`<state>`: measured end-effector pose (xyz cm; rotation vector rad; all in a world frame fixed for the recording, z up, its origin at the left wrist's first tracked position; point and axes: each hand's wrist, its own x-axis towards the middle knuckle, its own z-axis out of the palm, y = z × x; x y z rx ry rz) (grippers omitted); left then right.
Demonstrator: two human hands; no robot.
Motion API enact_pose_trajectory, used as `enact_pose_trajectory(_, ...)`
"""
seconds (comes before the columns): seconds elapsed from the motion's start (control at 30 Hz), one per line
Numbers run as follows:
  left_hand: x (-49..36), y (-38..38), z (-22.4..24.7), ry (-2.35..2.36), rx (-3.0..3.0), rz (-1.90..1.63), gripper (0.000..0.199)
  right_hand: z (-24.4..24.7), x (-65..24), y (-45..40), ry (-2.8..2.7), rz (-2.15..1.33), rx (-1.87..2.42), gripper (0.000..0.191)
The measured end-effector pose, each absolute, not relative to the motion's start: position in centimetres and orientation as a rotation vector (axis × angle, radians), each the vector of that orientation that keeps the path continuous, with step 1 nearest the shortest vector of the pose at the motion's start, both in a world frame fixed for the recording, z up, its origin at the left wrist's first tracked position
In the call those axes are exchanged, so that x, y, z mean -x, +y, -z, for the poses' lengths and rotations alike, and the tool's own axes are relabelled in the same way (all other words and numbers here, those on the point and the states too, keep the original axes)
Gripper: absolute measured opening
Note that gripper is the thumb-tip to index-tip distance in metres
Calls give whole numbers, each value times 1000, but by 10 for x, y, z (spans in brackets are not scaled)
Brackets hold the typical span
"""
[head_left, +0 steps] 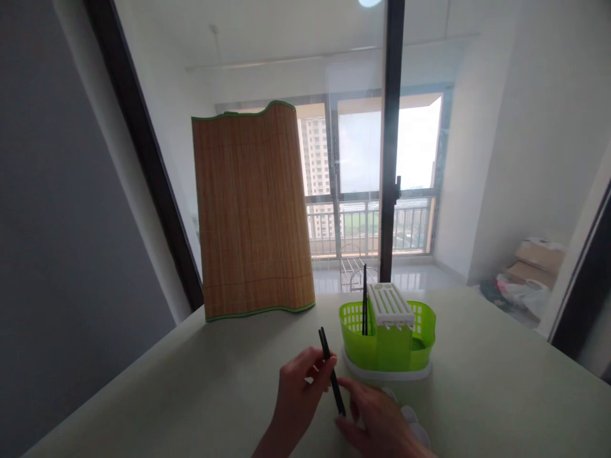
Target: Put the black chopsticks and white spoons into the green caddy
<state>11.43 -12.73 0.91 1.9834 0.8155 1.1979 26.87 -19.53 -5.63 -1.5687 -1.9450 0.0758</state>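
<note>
A pair of black chopsticks (338, 395) is pinched near the middle in my left hand (301, 385), tilted with the upper ends leaning left. My right hand (375, 410) is beside their lower end with thumb and index finger apart; whether a fingertip touches the chopsticks is hard to tell. White rounded pieces (416, 429) lie on the table, partly hidden behind my right hand. Just beyond my hands stands a lime-green utensil basket (394, 350) with a white slotted top. More black chopsticks (365, 302) stand upright in its left compartment.
A bamboo mat (252, 216) with green edging stands upright at the back left of the white table (229, 375). Behind the table is a glass door with a dark frame (392, 140). Boxes and bags (529, 270) lie on the floor at right.
</note>
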Motion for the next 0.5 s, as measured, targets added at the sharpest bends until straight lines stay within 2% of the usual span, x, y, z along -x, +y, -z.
enact_pose_trajectory(0.1,-114,-128,-7,752,-1907,-1186,22,54,-262,-187,-1970,-64,1600,15)
enact_pose_trajectory(0.17,-114,-127,-6,739,-1932,-1165,22,61,-260,-182,-2021,-5,1624,5)
enact_pose_trajectory(0.5,-112,-131,-7,616,-2098,-1199,14,84,-265,-173,-2142,-166,1606,11)
